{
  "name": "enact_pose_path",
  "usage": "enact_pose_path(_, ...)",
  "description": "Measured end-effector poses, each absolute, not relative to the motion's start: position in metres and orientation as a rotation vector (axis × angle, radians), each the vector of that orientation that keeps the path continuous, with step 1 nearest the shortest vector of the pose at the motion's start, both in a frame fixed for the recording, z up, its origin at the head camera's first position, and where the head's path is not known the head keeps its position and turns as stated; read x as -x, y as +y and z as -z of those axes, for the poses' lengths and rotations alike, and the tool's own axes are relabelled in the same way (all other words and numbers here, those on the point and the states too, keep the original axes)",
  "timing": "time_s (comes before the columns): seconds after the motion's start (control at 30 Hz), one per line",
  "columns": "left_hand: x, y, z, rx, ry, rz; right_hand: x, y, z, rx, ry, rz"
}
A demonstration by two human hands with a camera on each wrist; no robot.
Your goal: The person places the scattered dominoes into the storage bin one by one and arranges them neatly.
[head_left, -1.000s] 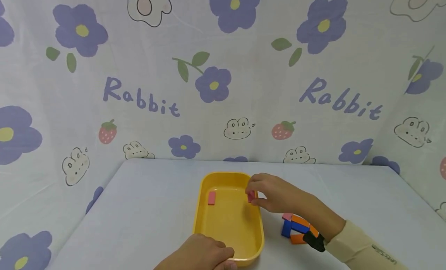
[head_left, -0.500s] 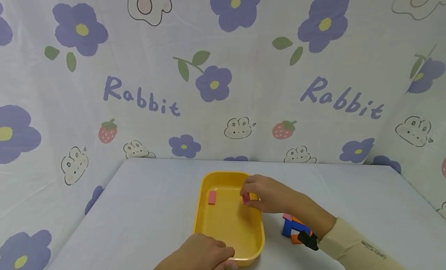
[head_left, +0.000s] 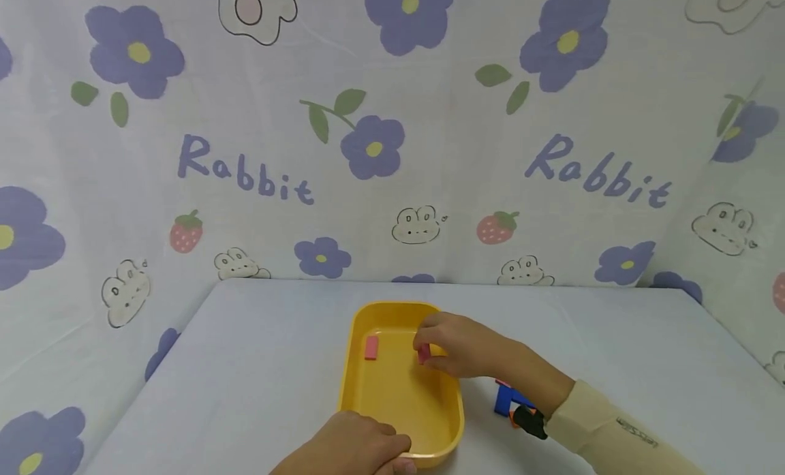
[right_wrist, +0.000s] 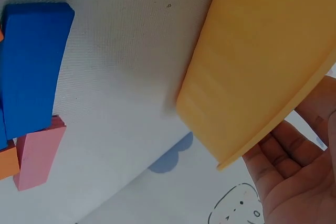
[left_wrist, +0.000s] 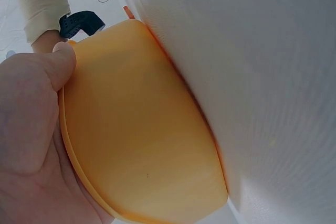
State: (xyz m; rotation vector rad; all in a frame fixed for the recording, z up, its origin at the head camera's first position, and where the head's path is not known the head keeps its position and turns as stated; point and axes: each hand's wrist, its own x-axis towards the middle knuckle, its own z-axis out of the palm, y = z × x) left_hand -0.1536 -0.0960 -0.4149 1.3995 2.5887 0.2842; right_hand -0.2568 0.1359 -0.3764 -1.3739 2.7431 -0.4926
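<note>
A yellow plastic tray stands on the table with one pink block lying inside, toward its far left. My left hand grips the near rim; in the left wrist view its thumb presses against the tray's outer wall. Over the right half of the tray, my right hand pinches another pink block between fingers and thumb. The right wrist view shows that hand beyond the tray rim, its fingertips and the block hidden behind the wall.
To the right of the tray, partly under the right forearm, sits a small pile with a blue block, an orange block and a pink block. A dark wrist strap is on the right arm. Printed cloth hangs behind the white table.
My right hand has moved left with the pink block, from the tray's right rim to over its inside. The left hand stays on the near rim.
</note>
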Motion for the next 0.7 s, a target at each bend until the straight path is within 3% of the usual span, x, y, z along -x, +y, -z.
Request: enact_pose_path(0.7, 0.153, -0.098, 0.413, -1.355, 2.568, -0.327, 0.262, 0.121, 0.387, 1.287, 2.703, 0.487)
